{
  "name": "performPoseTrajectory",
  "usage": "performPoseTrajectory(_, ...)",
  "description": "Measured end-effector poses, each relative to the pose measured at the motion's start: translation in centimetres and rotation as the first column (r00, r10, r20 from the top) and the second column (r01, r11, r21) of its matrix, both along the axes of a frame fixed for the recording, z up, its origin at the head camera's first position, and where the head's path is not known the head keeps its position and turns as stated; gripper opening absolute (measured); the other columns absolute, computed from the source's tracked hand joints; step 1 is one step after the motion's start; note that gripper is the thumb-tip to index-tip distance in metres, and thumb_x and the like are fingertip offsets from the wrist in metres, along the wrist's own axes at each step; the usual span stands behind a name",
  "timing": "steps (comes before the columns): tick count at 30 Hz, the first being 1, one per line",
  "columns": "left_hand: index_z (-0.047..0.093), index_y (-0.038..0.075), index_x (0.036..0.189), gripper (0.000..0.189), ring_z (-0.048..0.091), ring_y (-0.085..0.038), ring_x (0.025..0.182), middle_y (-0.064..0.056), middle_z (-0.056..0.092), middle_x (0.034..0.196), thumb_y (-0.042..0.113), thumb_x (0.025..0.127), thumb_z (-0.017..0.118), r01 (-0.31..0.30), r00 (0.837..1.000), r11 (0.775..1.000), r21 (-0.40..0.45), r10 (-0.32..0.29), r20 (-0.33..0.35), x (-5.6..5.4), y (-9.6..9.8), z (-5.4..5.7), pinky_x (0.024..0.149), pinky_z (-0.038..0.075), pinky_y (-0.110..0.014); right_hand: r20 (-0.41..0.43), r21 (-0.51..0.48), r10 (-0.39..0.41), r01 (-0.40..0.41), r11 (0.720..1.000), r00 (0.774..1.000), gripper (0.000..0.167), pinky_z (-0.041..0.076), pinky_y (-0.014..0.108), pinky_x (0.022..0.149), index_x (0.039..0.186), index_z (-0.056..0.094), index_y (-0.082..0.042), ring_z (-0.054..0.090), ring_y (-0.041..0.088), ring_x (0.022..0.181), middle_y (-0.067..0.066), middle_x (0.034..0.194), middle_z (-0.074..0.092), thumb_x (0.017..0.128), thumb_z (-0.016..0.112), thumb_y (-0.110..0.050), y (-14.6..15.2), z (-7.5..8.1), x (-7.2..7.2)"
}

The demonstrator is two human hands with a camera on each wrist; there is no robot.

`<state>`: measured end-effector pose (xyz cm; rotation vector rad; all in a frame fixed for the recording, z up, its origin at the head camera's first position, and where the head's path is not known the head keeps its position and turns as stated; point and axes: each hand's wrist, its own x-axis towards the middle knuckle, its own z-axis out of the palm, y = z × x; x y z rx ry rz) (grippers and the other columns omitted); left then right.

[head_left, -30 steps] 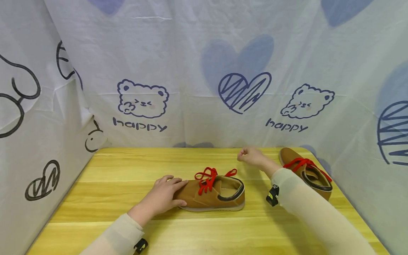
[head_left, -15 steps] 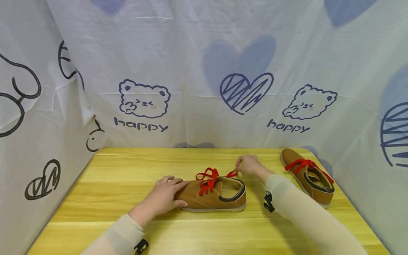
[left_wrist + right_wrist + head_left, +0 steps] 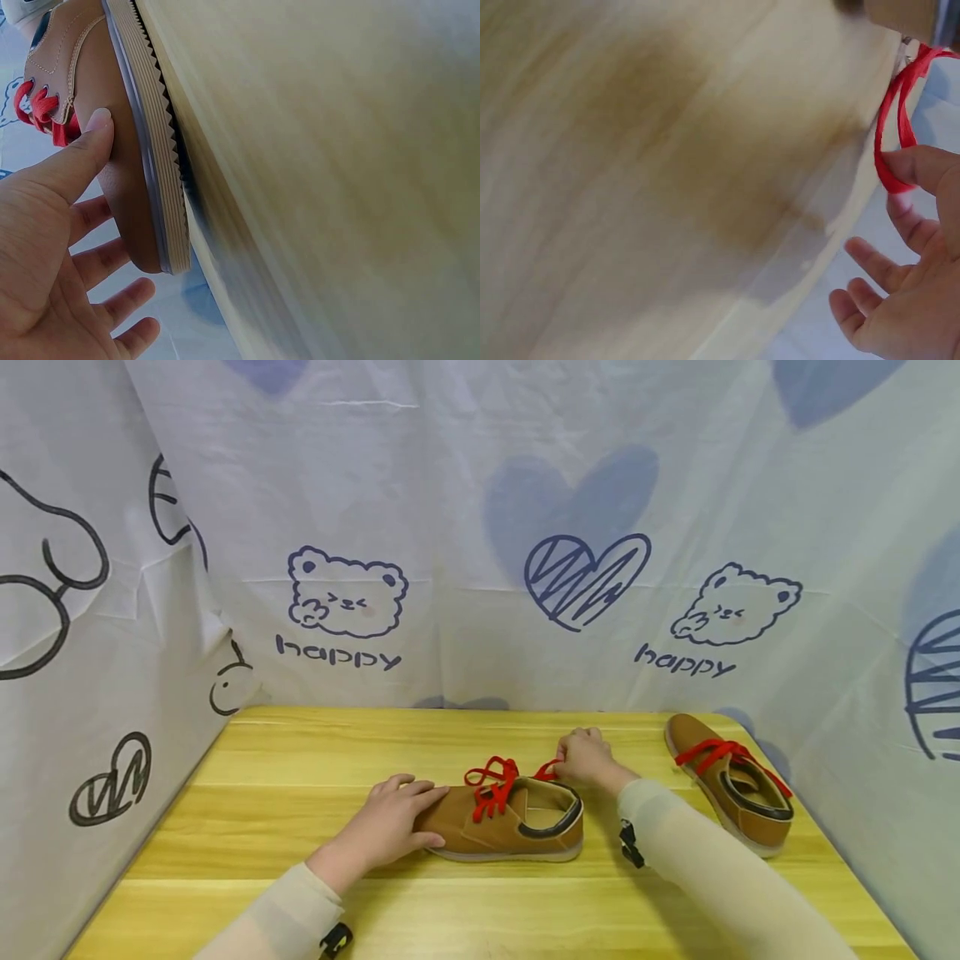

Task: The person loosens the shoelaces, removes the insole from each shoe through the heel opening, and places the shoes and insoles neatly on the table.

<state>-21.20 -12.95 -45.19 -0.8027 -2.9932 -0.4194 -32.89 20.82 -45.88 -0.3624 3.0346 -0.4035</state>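
Observation:
A brown shoe (image 3: pixel 487 827) with red laces lies sole down on the table, toe to the left, in the head view. Around its toe is my left hand (image 3: pixel 388 822), thumb on the near side and fingers on the far side; the left wrist view shows the thumb pressing the brown upper (image 3: pixel 124 172). My right hand (image 3: pixel 588 756) is just beyond the heel. Between its thumb and index finger it pinches a loop of red shoelace (image 3: pixel 885 161), while the other fingers are loosely bent. Another lace loop (image 3: pixel 489 770) stands up over the tongue.
A second brown shoe (image 3: pixel 738 789) with red laces lies at the table's right side, toe pointing away, beyond my right forearm. The wooden table (image 3: pixel 247 827) ends at a printed white cloth (image 3: pixel 465 635) behind, with cloth at both sides too.
My right hand has come down and toward the shoe, from above the lace loop to pinching it. The left hand stays at the toe. The view has shifted slightly.

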Motion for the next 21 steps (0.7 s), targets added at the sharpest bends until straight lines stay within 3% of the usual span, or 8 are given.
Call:
performPoseTrajectory(3, 0.055, 0.019, 0.146, 0.074, 0.043, -0.04, 0.135, -0.011, 0.056, 0.142, 0.053, 0.084, 0.075, 0.0, 1.0, 1.0, -0.001, 0.0, -0.001, 0.1, 0.0, 0.0, 0.109, 0.032, -0.06, -0.075, -0.016, 0.013, -0.014, 1.0, 0.997, 0.019, 0.04, 0.056, 0.085, 0.073, 0.057, -0.015, 0.045, 0.042, 0.113, 0.01, 0.097, 0.059, 0.084, 0.072, -0.019, 0.2, 0.9, -0.2)
performPoseTrajectory(8, 0.055, 0.019, 0.146, 0.073, 0.043, -0.041, 0.134, -0.011, 0.057, 0.141, 0.052, 0.084, 0.076, 0.005, 1.0, 1.0, 0.002, -0.005, -0.005, 0.1, 0.0, 0.1, 0.109, 0.032, -0.06, -0.169, -0.126, -0.018, -0.003, 0.992, 0.985, 0.013, 0.036, 0.057, 0.092, 0.078, 0.06, -0.01, 0.045, 0.043, 0.111, 0.017, 0.1, 0.063, 0.084, 0.071, -0.013, 1.4, 4.0, -0.9)
performPoseTrajectory(13, 0.055, 0.018, 0.146, 0.073, 0.042, -0.041, 0.134, -0.011, 0.056, 0.141, 0.052, 0.084, 0.075, 0.01, 1.0, 1.0, 0.0, -0.01, 0.001, 0.1, 0.1, 0.2, 0.109, 0.032, -0.06, -0.172, -0.257, -0.087, 0.04, 0.966, 0.981, 0.01, 0.031, 0.056, 0.103, 0.083, 0.061, -0.004, 0.05, 0.042, 0.103, 0.022, 0.1, 0.066, 0.088, 0.065, -0.012, 3.4, 7.4, -1.9)
performPoseTrajectory(14, 0.055, 0.018, 0.146, 0.073, 0.042, -0.041, 0.134, -0.011, 0.056, 0.141, 0.052, 0.084, 0.075, 0.01, 1.0, 1.0, -0.001, -0.01, 0.001, 0.1, 0.1, 0.2, 0.109, 0.032, -0.06, -0.174, -0.278, -0.099, 0.047, 0.959, 0.98, 0.01, 0.033, 0.056, 0.101, 0.084, 0.06, -0.004, 0.051, 0.042, 0.097, 0.022, 0.1, 0.065, 0.089, 0.064, -0.012, 3.8, 8.1, -2.1)
performPoseTrajectory(19, 0.055, 0.018, 0.146, 0.072, 0.042, -0.041, 0.135, -0.011, 0.056, 0.141, 0.051, 0.085, 0.075, 0.008, 1.0, 1.0, -0.005, -0.008, 0.001, 0.2, 0.1, 0.4, 0.11, 0.032, -0.06, -0.16, -0.354, -0.162, 0.096, 0.93, 0.974, 0.012, 0.032, 0.055, 0.096, 0.09, 0.061, -0.002, 0.043, 0.042, 0.102, 0.025, 0.111, 0.063, 0.093, 0.062, -0.014, 5.3, 11.7, -2.3)
performPoseTrajectory(21, 0.055, 0.018, 0.146, 0.072, 0.042, -0.041, 0.135, -0.011, 0.056, 0.142, 0.051, 0.085, 0.074, 0.008, 1.0, 1.0, -0.012, -0.008, 0.0, 0.2, 0.0, 0.5, 0.11, 0.031, -0.06, -0.164, -0.364, -0.17, 0.101, 0.926, 0.972, 0.014, 0.029, 0.056, 0.1, 0.092, 0.061, -0.001, 0.041, 0.042, 0.106, 0.026, 0.114, 0.063, 0.094, 0.062, -0.015, 5.6, 13.2, -2.2)
